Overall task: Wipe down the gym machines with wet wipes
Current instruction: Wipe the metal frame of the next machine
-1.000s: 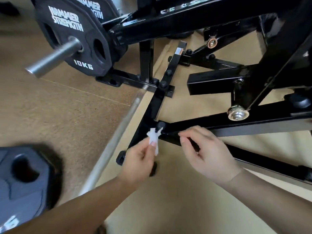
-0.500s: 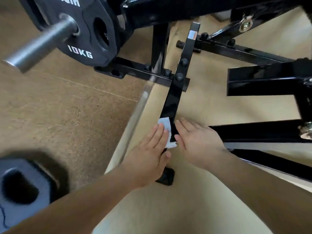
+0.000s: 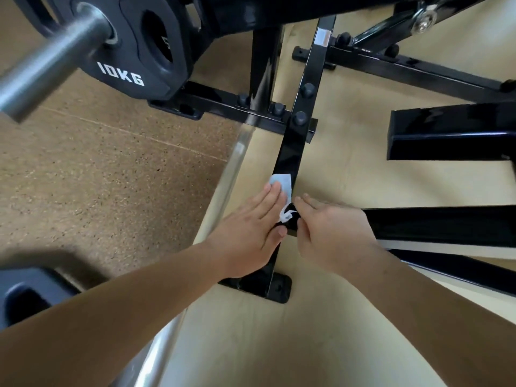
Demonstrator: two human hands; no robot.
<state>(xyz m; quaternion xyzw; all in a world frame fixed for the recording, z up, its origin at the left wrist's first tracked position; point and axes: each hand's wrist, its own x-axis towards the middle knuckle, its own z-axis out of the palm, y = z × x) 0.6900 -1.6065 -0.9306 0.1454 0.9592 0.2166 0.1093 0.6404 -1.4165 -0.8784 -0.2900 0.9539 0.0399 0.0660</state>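
A white wet wipe (image 3: pixel 282 185) lies on a black base bar (image 3: pixel 290 152) of the weight machine, low near the floor. The left hand (image 3: pixel 248 233) presses it flat, fingers extended and together, not pinching. The right hand (image 3: pixel 332 233) rests just beside it on the same bar, fingers spread loosely, holding nothing (one fingertip touches the wipe's twisted tail). Up left hangs a 10KG weight plate (image 3: pixel 139 51) on a steel sleeve (image 3: pixel 50 62).

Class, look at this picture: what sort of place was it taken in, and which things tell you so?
Most likely a gym: a black weight plate marked 10KG on a steel sleeve bar, a black steel machine frame, and speckled brown rubber flooring.
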